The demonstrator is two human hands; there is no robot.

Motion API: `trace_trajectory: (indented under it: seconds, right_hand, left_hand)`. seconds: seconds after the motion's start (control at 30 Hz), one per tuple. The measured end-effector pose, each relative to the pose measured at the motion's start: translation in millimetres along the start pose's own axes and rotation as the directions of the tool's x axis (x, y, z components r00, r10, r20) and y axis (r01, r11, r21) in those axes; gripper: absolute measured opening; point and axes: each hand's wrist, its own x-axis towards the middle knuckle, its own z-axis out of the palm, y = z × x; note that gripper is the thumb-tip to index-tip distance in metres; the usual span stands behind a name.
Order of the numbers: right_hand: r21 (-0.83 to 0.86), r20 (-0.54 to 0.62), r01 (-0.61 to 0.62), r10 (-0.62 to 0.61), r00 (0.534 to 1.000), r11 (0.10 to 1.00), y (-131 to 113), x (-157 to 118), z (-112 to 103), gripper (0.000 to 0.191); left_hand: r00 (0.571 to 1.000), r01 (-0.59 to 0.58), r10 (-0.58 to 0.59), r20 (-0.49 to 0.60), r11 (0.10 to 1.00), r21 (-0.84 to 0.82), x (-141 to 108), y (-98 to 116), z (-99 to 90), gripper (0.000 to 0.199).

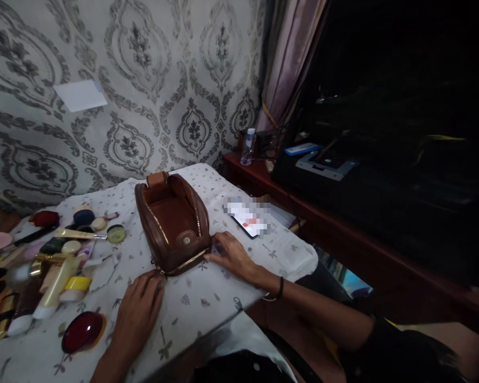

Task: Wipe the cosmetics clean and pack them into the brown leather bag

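A brown leather makeup bag (191, 254) stands on the cloth with its top unzipped and wide apart, and its brown lining (170, 213) shows nothing inside. At its near left corner my left hand (138, 303) is closed, fingertips at the gold zipper pull (160, 271); the fingers partly hide their grip. My right hand (235, 255) pinches the near right corner of the bag, thumb low and fingers against the side. A gold zipper runs along the front between both hands.
Left of the bag lie many cosmetics: a makeup brush (80, 234), a yellow-lidded jar (77, 284), a cream tube (56, 290) and a dark red compact (82, 331). A lit phone (247, 217) lies right of the bag. Behind it, a water bottle (248, 148) stands on a red-brown shelf (239, 166).
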Motion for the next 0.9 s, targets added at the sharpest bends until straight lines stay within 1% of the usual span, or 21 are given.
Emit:
trace_trajectory:
  seconds: [0.17, 0.3, 0.53, 0.7, 0.9]
  right_hand:
    - [0.005, 0.004, -0.005, 0.005, 1.000, 1.000, 0.7, -0.2, 0.6, 0.030]
    - [0.012, -0.015, 0.017, -0.017, 1.000, 1.000, 3.9, -0.2, 3.2, 0.028]
    - [0.013, -0.018, 0.022, -0.021, 1.000, 1.000, 3.1, -0.9, 1.6, 0.028]
    - [0.028, -0.021, 0.027, -0.026, 0.999, 0.999, 3.8, -0.6, 1.8, 0.027]
    - [0.047, -0.024, 0.016, -0.015, 1.000, 0.999, 3.9, -1.2, 1.5, 0.024]
  left_hand:
    - [1.000, -0.001, 0.001, -0.007, 1.000, 0.003, -0.8, -1.0, 0.9, 0.022]
    - [1.000, 0.010, -0.010, -0.027, 1.000, 0.005, -1.8, -1.0, 3.2, 0.023]
    - [0.998, 0.061, -0.061, -0.003, 0.998, -0.019, -2.6, -0.6, 2.7, 0.022]
    - [0.998, 0.065, -0.065, -0.012, 0.997, -0.044, -1.9, -0.4, 0.8, 0.022]
    - [0.998, 0.065, -0.065, -0.004, 0.998, -0.026, -3.3, -1.2, 1.6, 0.023]
